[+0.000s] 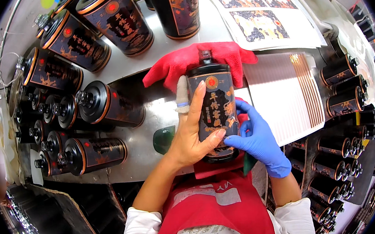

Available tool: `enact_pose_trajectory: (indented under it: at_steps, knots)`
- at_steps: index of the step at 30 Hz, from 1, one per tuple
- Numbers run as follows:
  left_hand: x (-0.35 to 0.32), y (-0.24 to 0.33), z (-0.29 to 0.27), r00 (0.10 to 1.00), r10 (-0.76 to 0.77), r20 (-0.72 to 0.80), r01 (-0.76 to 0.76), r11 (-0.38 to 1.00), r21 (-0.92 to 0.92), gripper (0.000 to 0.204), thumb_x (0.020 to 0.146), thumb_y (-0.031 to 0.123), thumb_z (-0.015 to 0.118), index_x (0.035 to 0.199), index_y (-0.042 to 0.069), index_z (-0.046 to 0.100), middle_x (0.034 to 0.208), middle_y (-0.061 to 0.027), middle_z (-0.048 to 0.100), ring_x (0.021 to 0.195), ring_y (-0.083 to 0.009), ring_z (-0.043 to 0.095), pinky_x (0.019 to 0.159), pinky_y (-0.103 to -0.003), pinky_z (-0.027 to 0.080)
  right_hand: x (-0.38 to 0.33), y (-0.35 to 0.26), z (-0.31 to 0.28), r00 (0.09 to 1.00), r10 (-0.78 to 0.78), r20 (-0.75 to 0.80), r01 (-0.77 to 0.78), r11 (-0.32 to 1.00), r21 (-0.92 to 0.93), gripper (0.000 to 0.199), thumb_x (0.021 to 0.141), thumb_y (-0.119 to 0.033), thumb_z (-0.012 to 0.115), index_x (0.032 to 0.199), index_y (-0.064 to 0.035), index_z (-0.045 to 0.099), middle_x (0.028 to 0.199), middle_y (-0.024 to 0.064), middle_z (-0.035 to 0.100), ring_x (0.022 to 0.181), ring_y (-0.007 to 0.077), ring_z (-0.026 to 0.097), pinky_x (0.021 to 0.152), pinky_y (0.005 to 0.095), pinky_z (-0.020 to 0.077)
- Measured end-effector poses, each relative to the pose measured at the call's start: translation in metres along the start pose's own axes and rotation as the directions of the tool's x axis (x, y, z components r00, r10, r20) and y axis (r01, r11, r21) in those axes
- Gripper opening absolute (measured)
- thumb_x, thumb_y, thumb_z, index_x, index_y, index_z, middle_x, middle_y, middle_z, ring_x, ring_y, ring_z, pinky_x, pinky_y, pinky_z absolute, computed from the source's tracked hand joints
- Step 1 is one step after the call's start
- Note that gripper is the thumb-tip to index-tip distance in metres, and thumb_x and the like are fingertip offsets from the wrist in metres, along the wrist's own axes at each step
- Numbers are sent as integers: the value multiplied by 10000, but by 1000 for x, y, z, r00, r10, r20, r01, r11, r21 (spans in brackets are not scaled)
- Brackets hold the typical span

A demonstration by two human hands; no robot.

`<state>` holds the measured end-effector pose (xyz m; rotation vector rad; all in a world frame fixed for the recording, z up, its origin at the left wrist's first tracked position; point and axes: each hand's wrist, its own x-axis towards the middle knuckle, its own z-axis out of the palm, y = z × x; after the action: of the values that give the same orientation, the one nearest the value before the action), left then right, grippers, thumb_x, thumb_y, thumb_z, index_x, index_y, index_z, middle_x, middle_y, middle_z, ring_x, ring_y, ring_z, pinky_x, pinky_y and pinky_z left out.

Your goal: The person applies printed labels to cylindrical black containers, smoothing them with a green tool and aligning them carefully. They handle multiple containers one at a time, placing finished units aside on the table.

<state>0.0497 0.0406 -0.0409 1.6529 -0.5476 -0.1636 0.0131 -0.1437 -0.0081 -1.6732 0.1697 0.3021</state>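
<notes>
You have the black bottle (217, 105) between both hands, right in front of your red apron (205, 212), its neck pointing away from you and its decorated face, with a red round seal near the shoulder, turned up toward you. Your left hand (188, 143) is spread along the bottle's left side and holds it: the thumb (213, 141) lies across the lower front, a bare finger (197, 101) runs up the face toward the seal, and a finger in a pale cover (182, 92) reaches along the left edge. Your right hand (263, 143), in a blue glove, is curled against the lower right side, its thumb at the edge of the front and the other fingers partly hidden beyond the bottle, so the bottle sits snugly between the two palms. A red cloth (165, 69) lies behind the neck and shoulder; you cannot tell from here whether the base touches anything. On the desk (145, 170), a dark green piece (164, 140) lies just left of your left wrist, and similar bottles (103, 153) stand farther left. To the right of the bottle, beyond your gloved hand, lies a striped sheet (278, 99), with printed pages (299, 32) above it.
</notes>
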Motion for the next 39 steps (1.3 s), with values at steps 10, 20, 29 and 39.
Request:
enact_pose_trajectory:
  at_steps: [10,20,29,39]
  knots:
    - [-18,-3,-4,993,-3,117,21,988,-153,1131,680,228,760,1443,42,-52,1455,-259,148,1307,-335,308,1043,-400,273,-8,12,-29,943,232,239,-245,969,27,671,732,-187,742,1308,-39,432,1014,45,534,638,61,472,599,201,431]
    - [-20,-6,-4,985,-61,161,98,966,-237,1243,642,136,783,1416,72,-188,1472,-210,150,1304,-303,311,1042,-389,282,23,15,-38,887,291,357,-378,903,202,509,877,-332,573,1260,-10,482,985,90,594,794,147,575,723,266,472]
    - [-18,-8,-7,984,-61,168,103,962,-252,1288,629,146,801,1402,93,-227,1468,-211,164,1298,-304,322,1036,-394,287,30,4,-36,900,233,368,-307,939,155,491,899,-340,543,1245,3,481,983,109,602,851,175,567,781,296,456]
    - [2,29,23,984,-176,-21,169,964,-204,1217,648,17,734,1409,92,-213,1327,-185,336,1118,-254,481,900,-353,438,56,3,-27,968,67,243,-73,997,15,488,878,-458,535,1067,-15,619,948,139,622,872,216,594,779,314,454]
